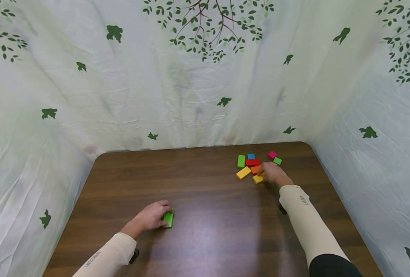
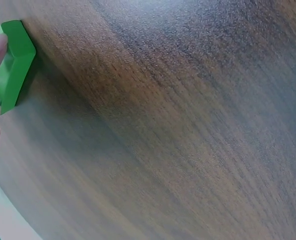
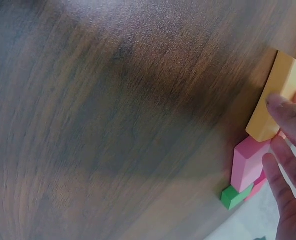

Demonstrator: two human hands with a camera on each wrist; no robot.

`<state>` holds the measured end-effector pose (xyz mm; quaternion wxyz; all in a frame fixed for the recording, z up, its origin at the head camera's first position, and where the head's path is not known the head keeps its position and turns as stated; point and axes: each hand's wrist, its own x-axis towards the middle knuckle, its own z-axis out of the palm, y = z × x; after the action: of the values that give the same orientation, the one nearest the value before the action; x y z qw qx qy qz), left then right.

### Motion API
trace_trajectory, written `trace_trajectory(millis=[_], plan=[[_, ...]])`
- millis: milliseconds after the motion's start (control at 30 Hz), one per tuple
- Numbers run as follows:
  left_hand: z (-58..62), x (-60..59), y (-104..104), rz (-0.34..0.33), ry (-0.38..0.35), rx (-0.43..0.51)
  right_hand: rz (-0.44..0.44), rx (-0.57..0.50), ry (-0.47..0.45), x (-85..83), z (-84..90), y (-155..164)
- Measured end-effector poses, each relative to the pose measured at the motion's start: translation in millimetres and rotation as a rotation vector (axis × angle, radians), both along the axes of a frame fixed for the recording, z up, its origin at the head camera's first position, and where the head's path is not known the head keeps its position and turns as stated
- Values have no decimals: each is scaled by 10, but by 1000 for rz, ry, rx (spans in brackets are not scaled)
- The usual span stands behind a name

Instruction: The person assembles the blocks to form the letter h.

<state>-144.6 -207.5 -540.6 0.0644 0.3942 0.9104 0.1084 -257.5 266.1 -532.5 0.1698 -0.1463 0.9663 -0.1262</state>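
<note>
My left hand (image 1: 153, 215) grips a green block (image 1: 168, 218) by its ends, on the table at the front left. The left wrist view shows fingertips on the same green block (image 2: 15, 65) at the frame's edge. At the back right, my right hand (image 1: 274, 174) reaches into a group of coloured blocks and pinches a yellow block (image 1: 258, 178). In the right wrist view the thumb (image 3: 285, 112) lies on that yellow block (image 3: 272, 97). The other fingers spread beside a pink block (image 3: 250, 160), with a small green block (image 3: 235, 196) just beyond.
Around the right hand lie another yellow block (image 1: 243, 173), an orange block (image 1: 255, 169), a red block (image 1: 252, 162), a blue block (image 1: 251, 156), a tall green block (image 1: 241, 161) and a magenta block (image 1: 272, 155). White leaf-patterned curtains (image 1: 191, 115) edge the brown table (image 1: 205, 192).
</note>
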Motion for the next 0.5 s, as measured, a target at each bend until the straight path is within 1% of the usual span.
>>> trace_trajectory(millis=[233, 400, 500], plan=[[-3, -14, 13, 11, -23, -4, 9, -24, 17, 34, -15, 10], [-13, -7, 14, 25, -41, -6, -19, -69, -22, 59, -21, 14], [-17, -7, 16, 29, -41, -2, -37, -69, -41, 62, -25, 9]])
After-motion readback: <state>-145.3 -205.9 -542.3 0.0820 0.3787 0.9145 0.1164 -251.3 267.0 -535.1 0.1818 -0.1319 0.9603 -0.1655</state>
